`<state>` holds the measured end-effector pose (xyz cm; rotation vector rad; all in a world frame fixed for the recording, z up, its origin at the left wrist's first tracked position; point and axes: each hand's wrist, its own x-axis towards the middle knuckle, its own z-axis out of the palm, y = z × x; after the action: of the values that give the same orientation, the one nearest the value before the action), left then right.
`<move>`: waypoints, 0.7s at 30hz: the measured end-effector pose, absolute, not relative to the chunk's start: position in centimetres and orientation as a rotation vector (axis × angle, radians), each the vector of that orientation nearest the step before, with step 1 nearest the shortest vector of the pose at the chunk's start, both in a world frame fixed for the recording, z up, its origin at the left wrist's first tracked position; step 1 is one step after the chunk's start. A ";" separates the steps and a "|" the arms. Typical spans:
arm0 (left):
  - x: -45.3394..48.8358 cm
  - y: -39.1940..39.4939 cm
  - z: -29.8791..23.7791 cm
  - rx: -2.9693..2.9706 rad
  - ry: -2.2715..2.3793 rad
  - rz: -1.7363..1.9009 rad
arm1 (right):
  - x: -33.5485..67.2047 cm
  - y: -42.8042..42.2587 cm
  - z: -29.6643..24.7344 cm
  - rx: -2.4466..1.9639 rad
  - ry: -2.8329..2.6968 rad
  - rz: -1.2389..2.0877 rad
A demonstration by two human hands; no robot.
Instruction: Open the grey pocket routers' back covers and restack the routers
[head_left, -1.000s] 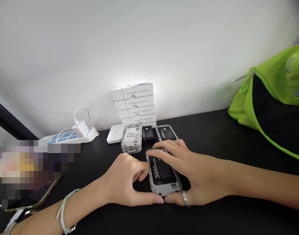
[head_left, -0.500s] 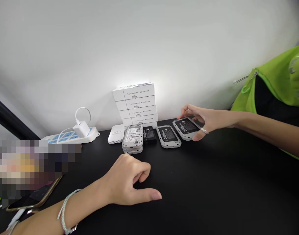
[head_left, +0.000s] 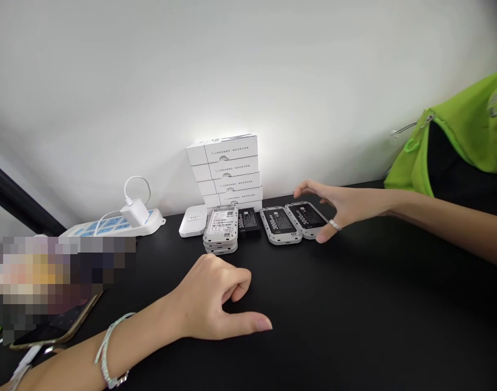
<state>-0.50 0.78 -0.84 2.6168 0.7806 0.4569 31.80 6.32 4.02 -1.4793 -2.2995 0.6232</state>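
Nearly crosswise, rightmost battery (head_left: pixel 306 219); long axis slanted

- A white wall (head_left: pixel 248 70) rises behind the desk, filling the upper view.
- A soft, bright patch of light (head_left: pixel 228 126) glows on the wall at centre.
- A black desktop (head_left: pixel 354 315) runs across the lower view.
- A dark metal bar (head_left: pixel 16 201) slants along the far left edge.
- A lime-green and black bag (head_left: pixel 456 141) sits at the desk's right end, against the wall.

White "3000mAh" is printed on the black battery (head_left: pixel 248 222) and two grey-rimmed packs (head_left: pixel 278 221).
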 end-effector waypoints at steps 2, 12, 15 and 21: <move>-0.5 0.8 -0.8 2.615 0.786 0.455 | 30.5 6.0 4.7 -1.504 -2.317 0.562; -0.5 0.7 -0.8 2.618 0.816 0.467 | 18.8 6.1 4.4 -1.151 -2.530 0.329; -0.5 0.8 -0.8 2.622 0.811 0.479 | 17.4 6.6 4.2 -1.213 -2.515 0.314; -0.5 0.8 -0.9 2.609 0.802 0.484 | 19.4 6.4 4.4 -1.236 -2.396 0.672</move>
<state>-0.49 0.76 -0.89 2.6087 0.8021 0.4842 19.37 6.40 4.42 -1.2365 -2.3956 0.6722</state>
